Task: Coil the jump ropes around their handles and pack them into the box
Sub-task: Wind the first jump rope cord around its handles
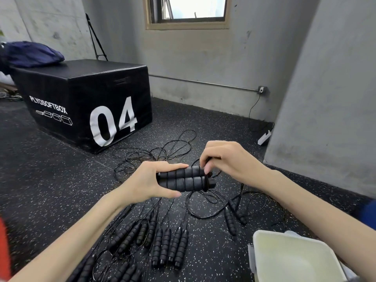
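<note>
Head view: left hand (151,181) grips paired handles (184,178), right hand (221,159) pinches the cord (210,173) at their end; wind tight, even turns, keeping handles parallel.

Soft window (188,7) daylight, perhaps overexposed; edges warped

Both forearms bare, reaching fwd from near edge, converging mid-scene. Left hand (151,181) palm right, thumb low and fingers over top, gripping the paired handles (184,179) at their left end. Right hand (225,159) higher and just right, wrist bent down, fingertips pinching at handles' right end.
</note>
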